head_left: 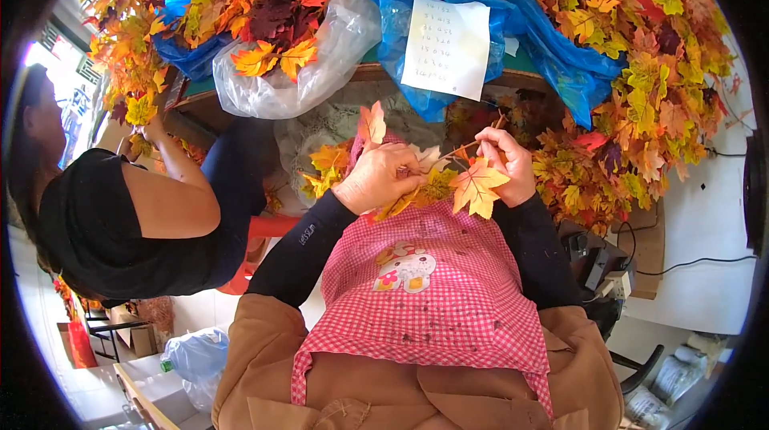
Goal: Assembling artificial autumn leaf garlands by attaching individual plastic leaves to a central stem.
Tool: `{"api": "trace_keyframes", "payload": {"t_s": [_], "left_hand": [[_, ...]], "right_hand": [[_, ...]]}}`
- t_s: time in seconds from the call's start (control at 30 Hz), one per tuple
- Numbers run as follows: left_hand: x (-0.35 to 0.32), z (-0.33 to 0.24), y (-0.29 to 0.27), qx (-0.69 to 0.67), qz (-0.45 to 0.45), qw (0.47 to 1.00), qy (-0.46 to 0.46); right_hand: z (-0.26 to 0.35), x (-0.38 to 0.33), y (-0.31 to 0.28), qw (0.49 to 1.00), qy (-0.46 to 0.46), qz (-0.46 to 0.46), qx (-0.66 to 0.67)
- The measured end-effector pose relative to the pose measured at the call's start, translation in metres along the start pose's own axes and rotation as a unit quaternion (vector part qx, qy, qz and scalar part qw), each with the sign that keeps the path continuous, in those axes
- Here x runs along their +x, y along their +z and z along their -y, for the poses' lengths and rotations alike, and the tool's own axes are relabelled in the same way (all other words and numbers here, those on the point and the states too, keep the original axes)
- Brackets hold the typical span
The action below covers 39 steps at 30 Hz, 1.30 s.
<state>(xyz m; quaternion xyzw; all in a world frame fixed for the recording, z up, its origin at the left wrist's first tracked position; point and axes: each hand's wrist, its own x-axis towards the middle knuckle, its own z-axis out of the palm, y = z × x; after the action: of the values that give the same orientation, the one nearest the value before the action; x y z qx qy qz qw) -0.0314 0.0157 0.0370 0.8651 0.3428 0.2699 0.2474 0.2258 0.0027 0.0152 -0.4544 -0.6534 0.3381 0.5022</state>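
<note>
Artificial maple-leaf spray [473, 184] is between both hands, just above the lap of the pink gingham apron [448, 318]. Left hand [383, 177]: thumb and fingers pinched together on the spray, exact contact partly hidden. Right hand [509, 161]: thumb and fingertips pinching its thin brown stem [458, 149]. Yellow-orange leaf [481, 189] hangs just beside the right hand. Ahead: counter [522, 62], with blue plastic bag [392, 29] and clear plastic bag [276, 95] over its edge; white paper sheet [445, 49] against the blue one. Maple-leaf heap [645, 101] on the right. Co-worker [120, 222] at left, black top.
</note>
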Motion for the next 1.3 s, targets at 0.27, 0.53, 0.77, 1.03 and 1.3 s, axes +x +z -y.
{"api": "trace_keyframes", "payload": {"t_s": [0.27, 0.53, 0.77, 1.03, 1.3], "left_hand": [[-0.001, 0.003, 0.010, 0.090, -0.058, 0.992, 0.072], [0.000, 0.009, 0.012, 0.059, -0.071, 0.994, 0.059], [-0.004, 0.008, 0.014, 0.030, -0.068, 0.997, 0.018], [-0.004, 0.014, 0.016, -0.003, -0.069, 0.998, 0.007], [-0.004, 0.007, 0.012, -0.047, -0.012, 0.999, -0.003]], "right_hand": [[0.001, 0.000, 0.001, 1.000, 0.008, -0.005, -0.001], [0.003, 0.004, 0.000, 1.000, 0.005, -0.014, 0.010], [-0.002, -0.001, 0.001, 1.000, 0.008, -0.011, 0.021], [-0.003, 0.000, 0.004, 0.999, 0.022, -0.014, 0.028], [-0.010, -0.002, 0.004, 1.000, -0.003, -0.003, 0.025]]}}
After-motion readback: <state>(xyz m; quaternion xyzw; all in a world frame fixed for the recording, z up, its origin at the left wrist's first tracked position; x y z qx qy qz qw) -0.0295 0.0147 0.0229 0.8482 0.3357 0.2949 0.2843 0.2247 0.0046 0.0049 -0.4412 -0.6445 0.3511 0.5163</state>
